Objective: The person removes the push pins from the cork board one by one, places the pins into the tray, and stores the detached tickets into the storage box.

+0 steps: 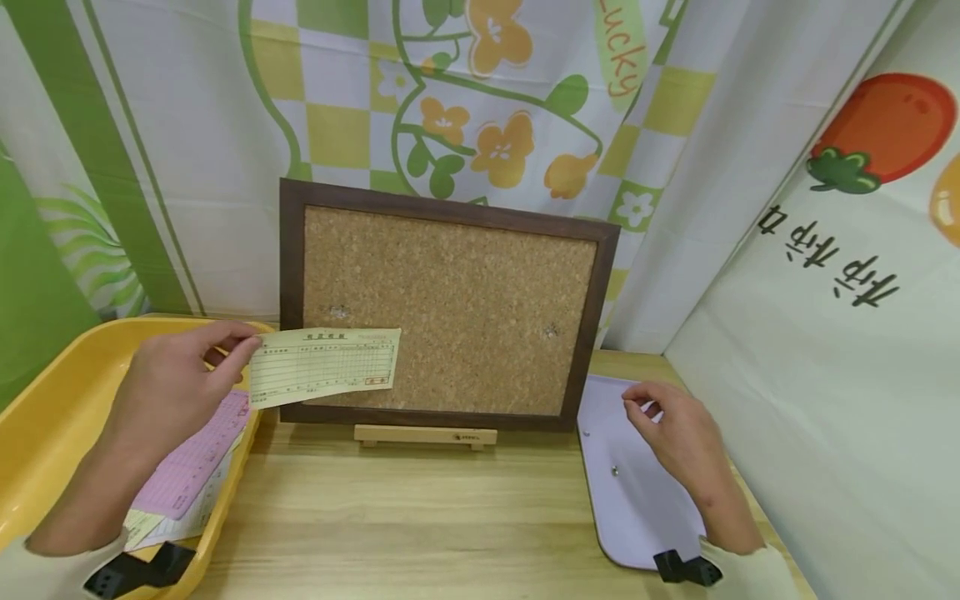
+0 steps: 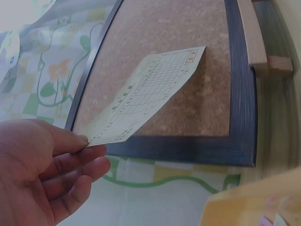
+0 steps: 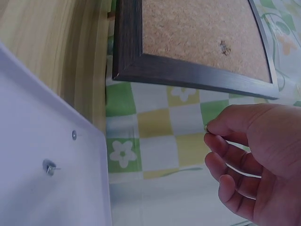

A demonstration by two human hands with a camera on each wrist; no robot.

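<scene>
Between thumb and finger, my left hand [image 1: 168,392] pinches the left end of a pale yellow receipt slip [image 1: 326,367]. The printed slip overlaps the lower left of a framed cork board [image 1: 450,308]; in the left wrist view its far end comes close to the cork, and whether they touch I cannot tell. My right hand [image 1: 678,433] is over a lilac tray [image 1: 637,508], right of the board. In the right wrist view its thumb and forefinger pinch a tiny metallic thumbtack [image 3: 206,127], mostly hidden. Two thumbtacks lie in the tray, one being this thumbtack [image 3: 49,167].
A yellow bin [image 1: 232,475] at the left holds a pink form [image 1: 198,454] and other papers. The board leans upright on a small wooden stand [image 1: 425,435]. Its cork has two worn spots. A patterned curtain [image 1: 337,133] hangs behind, over the wooden table [image 1: 405,517].
</scene>
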